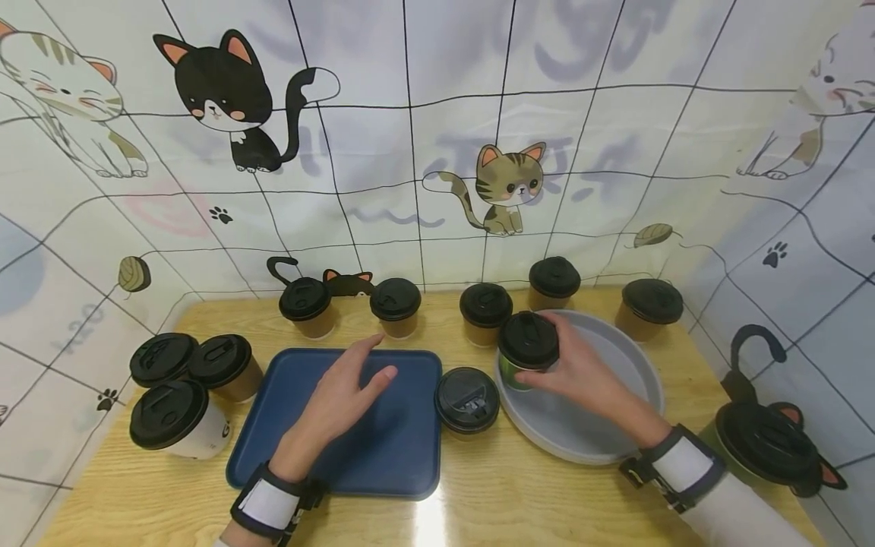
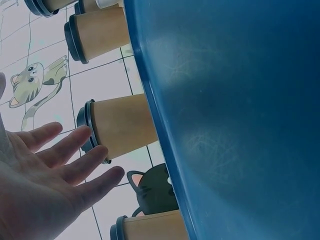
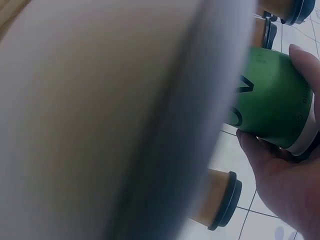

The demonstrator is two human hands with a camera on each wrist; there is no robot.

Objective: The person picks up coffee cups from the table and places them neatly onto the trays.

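Note:
My right hand [image 1: 581, 368] grips a green paper cup [image 3: 280, 95] with a black lid [image 1: 529, 339], thumb and fingers on opposite sides of it. The cup stands upright at the left rear part of a round grey tray [image 1: 595, 433]; whether its base touches the tray I cannot tell. Over a blue rectangular tray [image 1: 403, 456] hovers my left hand [image 1: 342, 395], fingers spread and holding nothing. Between both trays is a black-lidded cup [image 1: 468, 401]. Brown cups with black lids, such as one cup [image 2: 122, 125], stand beyond the blue tray.
Along the back stand several brown lidded cups [image 1: 396, 308], with one [image 1: 648, 310] behind the grey tray. A white cup [image 1: 181, 422] and two brown cups [image 1: 225, 368] cluster left of the blue tray. Another lidded cup [image 1: 766, 441] is at far right. A cat-print curtain [image 1: 444, 61] surrounds the wooden table [image 1: 478, 501].

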